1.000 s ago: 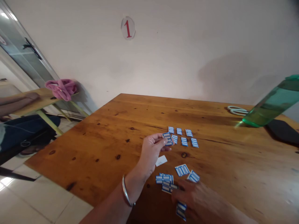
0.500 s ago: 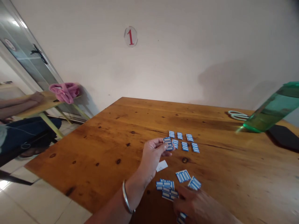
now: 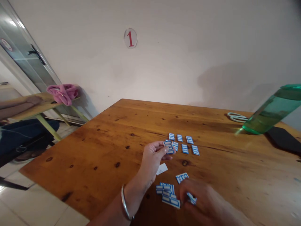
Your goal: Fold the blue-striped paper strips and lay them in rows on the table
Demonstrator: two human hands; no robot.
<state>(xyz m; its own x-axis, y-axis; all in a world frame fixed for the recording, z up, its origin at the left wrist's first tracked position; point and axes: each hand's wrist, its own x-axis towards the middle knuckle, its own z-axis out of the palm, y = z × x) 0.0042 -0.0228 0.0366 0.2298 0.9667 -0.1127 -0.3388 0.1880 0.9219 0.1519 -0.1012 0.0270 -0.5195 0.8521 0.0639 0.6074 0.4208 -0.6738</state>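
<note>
My left hand (image 3: pixel 152 158) is closed, pinching a small white card with blue-outlined boxes (image 3: pixel 168 147) between thumb and fingers, held up over the table. Further right, my right hand (image 3: pixel 203 199) is curled and smeared by motion; a similar blue-and-white card (image 3: pixel 191 198) shows between its thumb and fingers. Just left of it lies an overlapping pile of such cards (image 3: pixel 166 191). Another card (image 3: pixel 182 178) rests partly behind the right fingers. Beyond the left hand, several cards (image 3: pixel 184 148) lie in two rows. A plain white slip (image 3: pixel 162 169) is beside my left wrist.
On the wooden table (image 3: pixel 113 131), a green bottle (image 3: pixel 270 110) stands at the right, with a white coiled cable (image 3: pixel 236 117) and a dark flat object (image 3: pixel 283 140) near it. Left, another person's arms (image 3: pixel 25 103) rest on a second table beside a pink cloth (image 3: pixel 63 93).
My right hand has shifted slightly up and right, now covering the angled card's earlier spot. The card that showed below that hand is no longer there. My left hand keeps its card almost still.
</note>
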